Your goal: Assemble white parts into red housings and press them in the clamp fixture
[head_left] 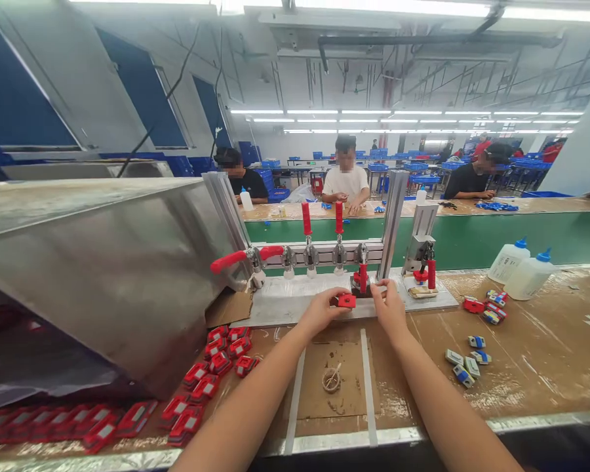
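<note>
Left hand: While my right hand [390, 307] reaches in by the dark block [360, 284], my left hand [324, 311] pinches a red piece [347, 301] between thumb and fingers.
Right hand: fingers partly curled just beside the block's right side; I cannot tell whether they grasp anything.
Red piece: in front of the block, above the metal plate [285, 305].
Clamps: two red handles [307, 218] stand upright; another [362, 278] hangs down at the block.
Cardboard [307, 396]: on the bench [408, 400] between my forearms, bearing a small round dish [331, 380] with a stick.
Bench sides: many red parts [205, 388] at left; white-and-blue parts [465, 375] and two bottles [528, 276] at right.
</note>
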Tool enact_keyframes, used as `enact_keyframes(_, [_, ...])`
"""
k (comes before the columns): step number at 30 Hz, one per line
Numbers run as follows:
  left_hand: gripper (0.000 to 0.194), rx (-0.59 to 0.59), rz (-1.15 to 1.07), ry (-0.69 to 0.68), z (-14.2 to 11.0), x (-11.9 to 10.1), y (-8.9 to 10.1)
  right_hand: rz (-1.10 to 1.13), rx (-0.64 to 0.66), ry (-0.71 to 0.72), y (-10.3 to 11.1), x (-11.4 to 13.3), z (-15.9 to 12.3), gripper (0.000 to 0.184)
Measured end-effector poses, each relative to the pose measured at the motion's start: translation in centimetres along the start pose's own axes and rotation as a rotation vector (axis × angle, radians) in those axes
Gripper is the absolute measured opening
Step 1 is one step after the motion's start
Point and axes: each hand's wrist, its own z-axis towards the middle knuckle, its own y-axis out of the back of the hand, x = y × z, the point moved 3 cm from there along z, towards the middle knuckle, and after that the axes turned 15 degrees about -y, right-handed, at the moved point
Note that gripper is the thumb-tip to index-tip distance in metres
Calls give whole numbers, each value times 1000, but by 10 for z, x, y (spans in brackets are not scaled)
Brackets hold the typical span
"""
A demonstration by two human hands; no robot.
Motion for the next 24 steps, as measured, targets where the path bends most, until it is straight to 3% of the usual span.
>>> enact_keyframes(3, [39, 73, 155, -12, 12, 12, 10, 98, 140, -26, -8, 10, 15, 41])
enact_keyframes(6, [39, 197, 165, -60, 30, 19, 7, 200, 230, 2, -11, 27, 17, 41])
enact_keyframes(12, [45, 284, 23, -109, 67, 20, -35, 455, 349, -2, 11, 62, 6, 42])
enact_keyframes(16, [44, 373, -51, -124, 66, 21, -59, 429, 406, -28, 19, 76, 4, 49])
enact_keyframes(18, [46, 288, 12, -80, 63, 29, -58, 401, 416, -12, 21, 82, 4, 51])
enact_keyframes(21, [49, 64, 151, -3, 61, 43, -47, 357, 406, 36, 22, 91, 2, 53])
enact_keyframes(24, [47, -55, 221, 37, 65, 52, -41, 287, 407, 69, 22, 97, 1, 57])
